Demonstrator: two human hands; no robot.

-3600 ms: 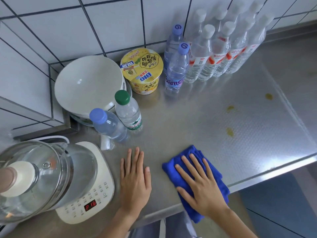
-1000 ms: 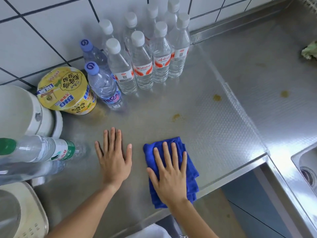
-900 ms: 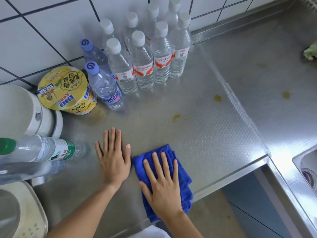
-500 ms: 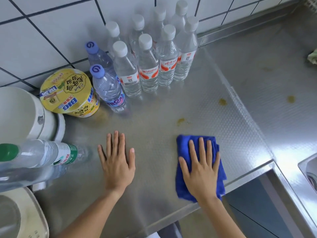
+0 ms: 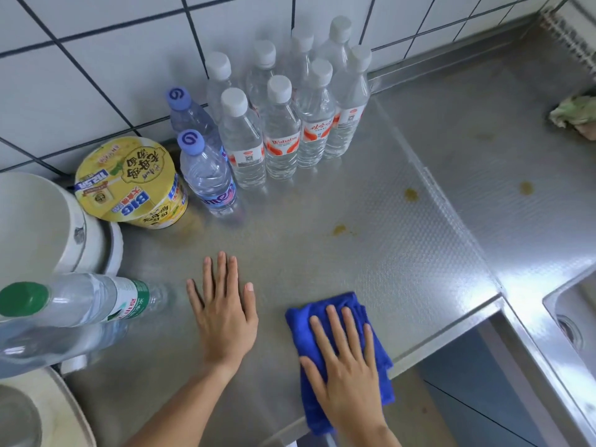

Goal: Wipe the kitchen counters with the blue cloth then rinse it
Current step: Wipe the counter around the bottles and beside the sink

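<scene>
The blue cloth lies folded on the steel counter near its front edge, its lower end hanging over the lip. My right hand presses flat on the cloth with fingers spread. My left hand rests flat on the bare counter to the left of the cloth, holding nothing. Yellow-brown stains mark the counter beyond the cloth.
Several water bottles stand against the tiled wall, with a yellow noodle cup and white bowls to their left. More bottles and an appliance sit front left. A sink lies right, a crumpled rag far right.
My right hand slid the cloth back and forth along the front edge: left toward my left hand, then right, now back leftward and nearer. My left hand stayed planted.
</scene>
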